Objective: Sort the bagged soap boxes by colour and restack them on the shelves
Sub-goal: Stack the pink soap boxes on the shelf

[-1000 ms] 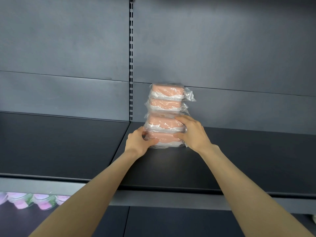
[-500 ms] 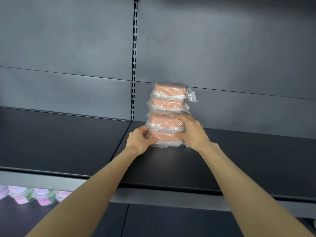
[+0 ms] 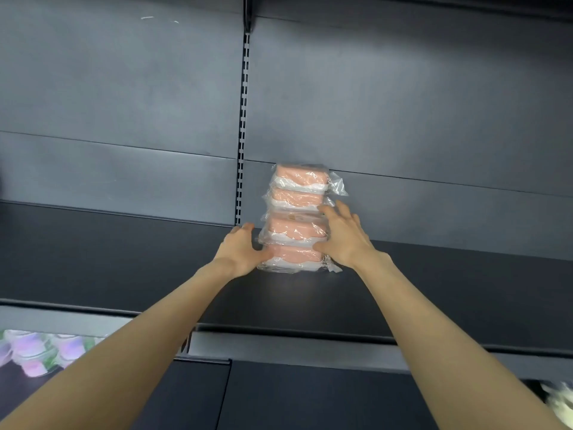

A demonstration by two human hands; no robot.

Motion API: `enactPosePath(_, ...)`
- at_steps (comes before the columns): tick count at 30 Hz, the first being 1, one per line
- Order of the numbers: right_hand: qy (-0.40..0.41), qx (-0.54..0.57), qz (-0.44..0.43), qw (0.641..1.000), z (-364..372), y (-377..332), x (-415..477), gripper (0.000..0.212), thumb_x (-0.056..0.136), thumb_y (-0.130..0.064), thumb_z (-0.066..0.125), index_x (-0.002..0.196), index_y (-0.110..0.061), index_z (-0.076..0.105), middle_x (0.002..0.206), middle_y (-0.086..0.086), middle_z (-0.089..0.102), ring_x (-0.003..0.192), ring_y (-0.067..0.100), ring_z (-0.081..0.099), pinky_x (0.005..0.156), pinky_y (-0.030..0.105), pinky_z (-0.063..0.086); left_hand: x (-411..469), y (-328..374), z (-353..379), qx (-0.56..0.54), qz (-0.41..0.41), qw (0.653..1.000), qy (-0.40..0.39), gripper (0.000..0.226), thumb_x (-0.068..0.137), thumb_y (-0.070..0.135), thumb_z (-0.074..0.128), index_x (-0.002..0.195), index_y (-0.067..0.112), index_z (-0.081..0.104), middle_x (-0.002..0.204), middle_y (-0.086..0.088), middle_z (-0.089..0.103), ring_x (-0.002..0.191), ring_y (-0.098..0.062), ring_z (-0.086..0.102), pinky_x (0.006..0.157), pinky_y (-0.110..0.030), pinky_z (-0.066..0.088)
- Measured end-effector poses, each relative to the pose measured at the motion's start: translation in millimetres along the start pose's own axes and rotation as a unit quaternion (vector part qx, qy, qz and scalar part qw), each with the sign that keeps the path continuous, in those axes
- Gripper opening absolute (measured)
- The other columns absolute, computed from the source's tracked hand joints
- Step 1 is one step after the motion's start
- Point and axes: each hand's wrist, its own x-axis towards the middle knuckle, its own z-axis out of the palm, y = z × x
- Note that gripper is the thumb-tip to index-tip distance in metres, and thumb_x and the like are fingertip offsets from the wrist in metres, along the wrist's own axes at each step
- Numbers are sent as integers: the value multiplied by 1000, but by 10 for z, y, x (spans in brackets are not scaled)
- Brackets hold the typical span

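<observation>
A stack of four bagged peach soap boxes point(image 3: 294, 226) stood on the dark shelf point(image 3: 124, 259) at the centre of the frame, close against the back panel. The left hand point(image 3: 240, 251) lay wide, fingers straight, just left of the two lowest boxes, thumb against the bottom bag. The right hand point(image 3: 341, 237) was spread over the stack's right side, gripping nothing. Blurred purple bagged boxes point(image 3: 28, 352) sat at lower left.

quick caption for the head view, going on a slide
Left hand and right hand, both open, at a stack of four bagged pink soap boxes on a dark shelf.
</observation>
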Motion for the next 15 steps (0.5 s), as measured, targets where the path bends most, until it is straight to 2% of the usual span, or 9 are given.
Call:
enactPosePath(5,56,14,-1,998,-439,-134,-291,68,89,-26,66,146,-21,30,155,6,17,137,31,22,100,48,39,-287,364,-415,84,92,991,42,73,86,38,65,147,17,31,144,-11,41,134,-31,35,107,-41,35)
enactPosePath(8,96,5,-7,995,-761,-179,-531,62,91,-28,62,145,-20,32,155,6,17,139,29,22,101,47,38,-534,668,-640,144,157,974,81,69,88,42,62,146,18,32,144,-11,40,135,-30,31,107,-41,29)
enactPosePath(12,131,-13,-26,991,-1157,-193,-964,59,93,-29,60,145,-20,34,156,6,19,140,28,21,104,47,37,-981,1072,-796,164,238,948,136,62,89,43,59,142,22,37,141,-5,42,132,-27,31,106,-38,22)
enactPosePath(15,171,-12,-36,985,-1418,-106,-1380,56,94,-29,59,144,-20,35,154,3,22,138,25,23,100,43,39,-1370,1334,-784,176,286,926,174,59,89,45,57,141,24,39,138,-1,44,130,-24,32,106,-34,16)
